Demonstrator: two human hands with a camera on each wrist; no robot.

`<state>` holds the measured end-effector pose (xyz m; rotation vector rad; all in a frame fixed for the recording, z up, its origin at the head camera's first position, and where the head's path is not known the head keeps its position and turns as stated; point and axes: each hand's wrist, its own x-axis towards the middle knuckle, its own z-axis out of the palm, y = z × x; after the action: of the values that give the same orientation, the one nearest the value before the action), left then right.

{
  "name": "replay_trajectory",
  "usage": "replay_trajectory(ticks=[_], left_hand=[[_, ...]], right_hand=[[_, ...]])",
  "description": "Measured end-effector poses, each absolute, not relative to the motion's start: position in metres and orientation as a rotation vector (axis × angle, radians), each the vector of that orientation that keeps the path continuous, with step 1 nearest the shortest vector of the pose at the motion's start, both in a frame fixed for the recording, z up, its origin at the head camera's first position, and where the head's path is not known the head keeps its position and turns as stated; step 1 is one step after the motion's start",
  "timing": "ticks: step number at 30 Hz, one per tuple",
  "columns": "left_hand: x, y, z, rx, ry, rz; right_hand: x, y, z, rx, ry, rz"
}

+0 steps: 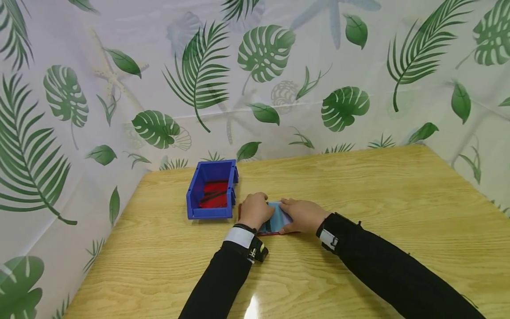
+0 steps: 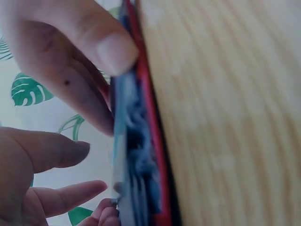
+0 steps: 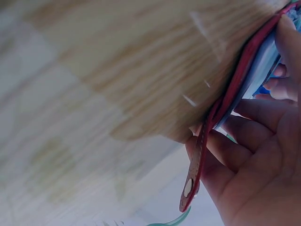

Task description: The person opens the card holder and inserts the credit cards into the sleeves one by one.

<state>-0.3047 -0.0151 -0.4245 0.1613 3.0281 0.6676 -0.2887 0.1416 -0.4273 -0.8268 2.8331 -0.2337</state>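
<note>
A red card wallet [image 3: 244,63] with a snap strap [image 3: 193,181] lies opened out on the table, bluish sleeves [image 1: 276,218] showing between both hands. My right hand [image 1: 304,215] grips its right end, the thumb on the near edge and fingers round the far side. Curled over the left part is my left hand [image 1: 255,210]. In the left wrist view, the left hand [image 2: 42,174] has its thumb and index finger spread, with other fingertips bunched at the sleeves' edge. The right thumb [image 2: 115,54] presses there against the wallet's rim [image 2: 153,127].
A blue plastic bin [image 1: 209,213] stands just left of and behind the hands. Red pieces with dark strips [image 1: 215,193] lie in it. The wooden table [image 1: 378,190] reaches back to a white leaf-patterned cloth [image 1: 303,66].
</note>
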Motion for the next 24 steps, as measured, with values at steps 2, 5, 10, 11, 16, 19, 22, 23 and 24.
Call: replay_trajectory(ticks=[2, 5, 10, 11, 16, 19, 22, 23, 24], left_hand=[[-0.305, -0.016, -0.424, 0.16, 2.962, 0.796], [-0.305, -0.02, -0.422, 0.156, 2.842, 0.98], [-0.3, -0.03, -0.418, 0.123, 2.638, 1.248], [-0.299, -0.032, -0.417, 0.108, 2.601, 1.282], [-0.295, -0.037, -0.412, 0.048, 2.436, 1.396], [-0.295, -0.038, -0.411, 0.019, 2.367, 1.446], [-0.295, -0.038, -0.411, 0.007, 2.361, 1.457], [-0.295, -0.037, -0.411, 0.009, 2.365, 1.454], [-0.295, -0.037, -0.411, 0.012, 2.371, 1.451]], right_hand=[[-0.288, 0.142, -0.426, -0.825, 2.835, -0.22], [-0.288, 0.142, -0.425, -0.828, 2.839, -0.211], [-0.287, 0.142, -0.428, -0.843, 2.851, -0.224], [-0.287, 0.142, -0.429, -0.847, 2.853, -0.225], [-0.287, 0.143, -0.43, -0.847, 2.855, -0.243], [-0.288, 0.143, -0.43, -0.841, 2.852, -0.255], [-0.289, 0.143, -0.431, -0.844, 2.854, -0.246], [-0.289, 0.143, -0.431, -0.843, 2.853, -0.246], [-0.289, 0.143, -0.431, -0.84, 2.853, -0.245]])
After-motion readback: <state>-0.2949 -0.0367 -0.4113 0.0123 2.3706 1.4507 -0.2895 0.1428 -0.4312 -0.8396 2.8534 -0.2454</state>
